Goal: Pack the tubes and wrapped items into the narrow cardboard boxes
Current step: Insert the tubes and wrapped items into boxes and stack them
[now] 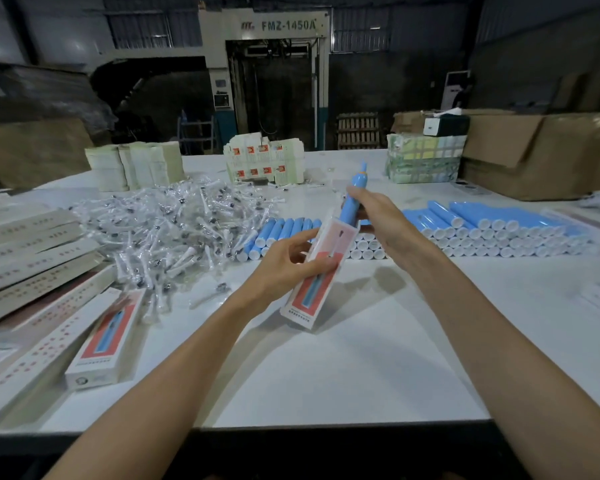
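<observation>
— So, where is it now?
— My right hand grips the slim blue plastic tube, lower end in the open top of the narrow red-and-white cardboard box my left hand holds, mid-counter.

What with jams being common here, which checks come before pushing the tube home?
1. Left hand grips box: ok.
2. Right hand grips tube: ok.
3. Tube's lower end in box mouth: ok.
4. Tube fully seated: not ok, most of it sticks out.
5. Wrapped item from the pile inside box: cannot tell.
</observation>
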Demonstrator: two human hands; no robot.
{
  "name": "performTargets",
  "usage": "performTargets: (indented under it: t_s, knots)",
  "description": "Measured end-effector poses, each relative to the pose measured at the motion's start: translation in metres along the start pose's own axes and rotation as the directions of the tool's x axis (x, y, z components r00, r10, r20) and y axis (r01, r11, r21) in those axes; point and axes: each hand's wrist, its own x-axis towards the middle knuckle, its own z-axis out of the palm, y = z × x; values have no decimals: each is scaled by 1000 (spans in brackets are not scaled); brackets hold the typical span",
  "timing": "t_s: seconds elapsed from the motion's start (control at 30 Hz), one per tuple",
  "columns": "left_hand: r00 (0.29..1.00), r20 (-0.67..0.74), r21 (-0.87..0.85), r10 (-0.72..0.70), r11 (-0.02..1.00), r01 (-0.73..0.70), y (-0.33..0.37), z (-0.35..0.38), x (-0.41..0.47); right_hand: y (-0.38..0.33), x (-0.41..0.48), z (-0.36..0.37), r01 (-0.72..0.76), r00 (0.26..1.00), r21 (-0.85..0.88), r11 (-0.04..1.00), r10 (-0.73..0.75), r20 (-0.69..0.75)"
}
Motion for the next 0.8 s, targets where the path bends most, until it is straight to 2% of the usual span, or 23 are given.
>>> performTargets:
  t_s: [0.13,0.27,0.37,0.47,0.57,0.63,0.7,0.73,0.8]
  knots:
    - [998,-56,7,15,1000,-14,0,-3,-3,-7,-6,9,31,999,-153,988,-33,-5]
    - [995,-97,-8,1,1000,-2,-2,-10,-8,-6,-7,14,133,989,-120,984,-139,-45]
    - [995,-103,-43,-10,999,6,-4,-14,-11,-2,-6,21,228,968,-192,955,-243,-58]
    - [993,-121,-26,-7,1000,4,-4,-16,-12,5,-6,34,244,967,-273,931,-254,-3]
    - [990,-138,-13,-14,1000,12,-4,-20,-15,14,-7,47,267,960,-211,940,-279,-31]
    - [980,-196,-44,-27,999,19,-1,-28,-15,18,-9,53,288,941,-102,952,-301,-155]
    - [948,-312,-98,-59,995,30,2,-43,-14,23,-10,60,258,931,-53,965,-263,-253]
    - [925,-375,-117,-66,993,24,4,-52,-15,25,-11,65,236,937,-80,968,-249,-245]
    - [876,-479,-142,-54,990,-17,8,-71,-16,30,-14,81,242,956,-218,945,-271,-114]
